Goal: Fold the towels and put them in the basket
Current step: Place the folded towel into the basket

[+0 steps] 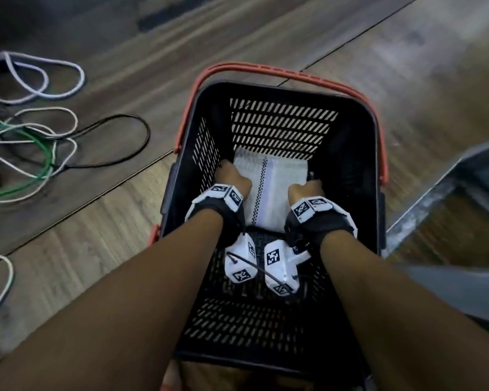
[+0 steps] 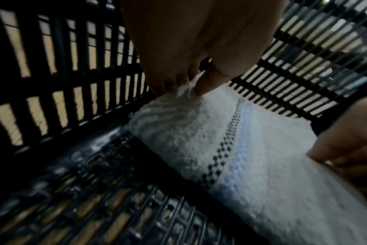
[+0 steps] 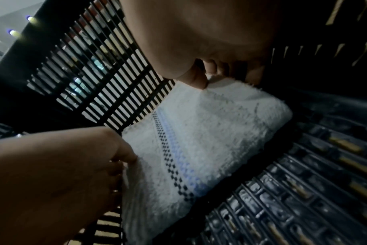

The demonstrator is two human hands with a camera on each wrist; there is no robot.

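Observation:
A folded white towel (image 1: pixel 277 190) with a dark checkered stripe and a pale blue band lies low inside the black slatted basket (image 1: pixel 350 153), against its far wall. My left hand (image 1: pixel 232 177) pinches the towel's far left edge between thumb and fingers, seen close in the left wrist view (image 2: pixel 189 86). My right hand (image 1: pixel 304 189) pinches the towel's far right edge (image 3: pixel 207 81). The towel (image 2: pixel 230 149) rests on or just above the basket floor; I cannot tell which. Each hand also shows in the other wrist view, curled on the towel's side.
The basket has red handles (image 1: pixel 280 71) folded down around its rim and stands on a wooden plank floor (image 1: pixel 96 235). Loose white, green and black cables (image 1: pixel 40 142) lie on the floor to the left. A grey metal frame (image 1: pixel 449 182) runs at the right.

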